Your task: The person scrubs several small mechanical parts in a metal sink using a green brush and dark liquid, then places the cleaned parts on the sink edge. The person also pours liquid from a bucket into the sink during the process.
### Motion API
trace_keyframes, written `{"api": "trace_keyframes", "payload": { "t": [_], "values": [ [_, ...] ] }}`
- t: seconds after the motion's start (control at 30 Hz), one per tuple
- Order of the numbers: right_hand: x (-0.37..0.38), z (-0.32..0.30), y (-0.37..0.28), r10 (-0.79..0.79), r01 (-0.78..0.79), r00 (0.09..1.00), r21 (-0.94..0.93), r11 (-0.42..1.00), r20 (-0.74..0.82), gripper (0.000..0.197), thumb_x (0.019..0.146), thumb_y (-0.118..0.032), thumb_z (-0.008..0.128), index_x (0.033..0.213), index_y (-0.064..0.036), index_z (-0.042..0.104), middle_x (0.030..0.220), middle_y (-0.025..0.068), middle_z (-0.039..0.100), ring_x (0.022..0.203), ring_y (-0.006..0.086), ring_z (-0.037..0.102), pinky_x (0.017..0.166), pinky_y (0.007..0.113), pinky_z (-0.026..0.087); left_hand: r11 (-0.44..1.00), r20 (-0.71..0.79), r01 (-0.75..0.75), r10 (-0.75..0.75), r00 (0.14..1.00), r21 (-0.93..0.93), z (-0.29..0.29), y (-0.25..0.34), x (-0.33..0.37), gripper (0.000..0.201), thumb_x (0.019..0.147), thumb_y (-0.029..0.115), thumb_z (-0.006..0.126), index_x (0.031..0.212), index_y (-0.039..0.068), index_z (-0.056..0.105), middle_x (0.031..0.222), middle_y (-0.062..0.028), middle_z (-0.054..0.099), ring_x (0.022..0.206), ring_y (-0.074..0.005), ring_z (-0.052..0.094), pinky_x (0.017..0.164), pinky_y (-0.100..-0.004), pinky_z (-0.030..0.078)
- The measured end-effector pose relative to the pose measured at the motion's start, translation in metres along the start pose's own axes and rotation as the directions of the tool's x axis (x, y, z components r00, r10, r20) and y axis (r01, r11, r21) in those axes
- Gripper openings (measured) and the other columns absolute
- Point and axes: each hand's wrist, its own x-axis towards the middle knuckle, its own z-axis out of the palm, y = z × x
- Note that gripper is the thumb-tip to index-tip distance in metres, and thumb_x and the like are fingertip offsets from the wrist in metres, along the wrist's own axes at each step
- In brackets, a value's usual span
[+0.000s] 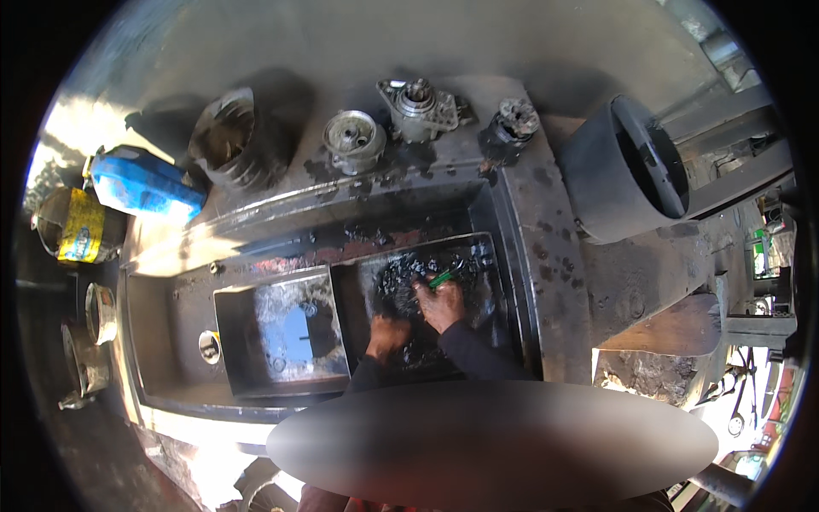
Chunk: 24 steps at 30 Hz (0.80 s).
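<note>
My right hand [442, 305] is closed round a thin tool with a green handle [441, 279]; its working end is too dark to make out. Beside it, to the left, my left hand [388, 335] is curled, its fingers partly lost against dark, wet stuff. Whatever it grips cannot be made out. Both hands are low in the right compartment of a metal tray [341, 320], where dark liquid glistens with bubbles. The left compartment of this tray holds liquid [286, 333] that mirrors light.
The tray sits inside a larger metal basin [175, 341]. Along the back ledge stand a cut-open container [226, 141], a round metal part [353, 143], a flanged housing [418, 111] and a dark part [514, 124]. A blue jug [147, 183] lies left; a large grey cylinder [610, 175] stands right.
</note>
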Motion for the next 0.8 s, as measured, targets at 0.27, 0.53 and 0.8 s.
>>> {"api": "trace_keyframes", "payload": {
  "t": [0.27,0.53,0.8],
  "values": [
    [0.02,-0.018,0.042,-0.107,0.447,0.847,-0.589,0.673,0.52,0.033,0.092,-0.029,0.065,0.113,-0.0051,0.067,0.122,0.0178,0.064,0.111,0.0313,0.062,0.091,0.042,0.049,0.987,0.054,-0.086,0.094,0.994,-0.134,-0.025,0.006,0.003,0.041,0.085,0.013,0.057,0.125,0.005,0.063,0.123,-0.0203,0.064,0.111,-0.0379,0.062,0.097,-0.0438,0.049],
    [0.027,-0.023,0.01,-0.024,0.023,1.0,-0.33,0.944,0.002,0.049,0.086,-0.049,0.067,0.079,-0.0002,0.068,0.08,0.0235,0.067,0.081,0.0369,0.068,0.073,0.048,0.052,0.945,0.022,0.107,-0.106,0.994,-0.309,-0.029,0.031,-0.002,0.052,0.072,0.004,0.066,0.124,0.003,0.061,0.118,-0.0192,0.067,0.109,-0.034,0.065,0.095,-0.0413,0.051],
    [0.004,-0.025,0.007,-0.121,0.131,0.99,-0.151,0.98,0.077,0.037,0.087,-0.036,0.07,0.093,0.0003,0.071,0.085,0.0182,0.072,0.084,0.0349,0.069,0.076,0.044,0.051,0.978,0.054,-0.065,0.077,0.996,-0.197,-0.027,0.015,0.005,0.051,0.076,0.011,0.068,0.126,0.004,0.062,0.127,-0.0187,0.063,0.121,-0.0346,0.058,0.103,-0.0423,0.045]
  ]
}}
